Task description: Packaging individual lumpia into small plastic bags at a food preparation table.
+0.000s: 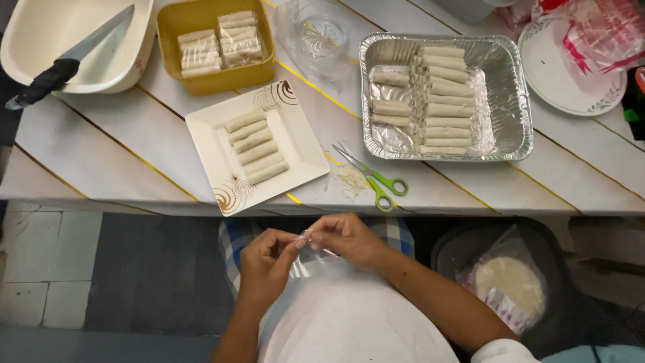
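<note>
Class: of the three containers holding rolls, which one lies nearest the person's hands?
The white square plate with brown swirls; the yellow tub and foil tray sit farther back.

The red-and-white plastic bag [591, 30] runs off the top edge, the cream dish [40, 40] off the top-left corner; the clear film [312, 259] between both hands is blurred

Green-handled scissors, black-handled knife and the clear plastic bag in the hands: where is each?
Green-handled scissors [376, 178]: head view, on the pivot.
Black-handled knife [80, 50]: head view, on the blade near the handle.
Clear plastic bag [314, 262]: head view, below the fingers.
</note>
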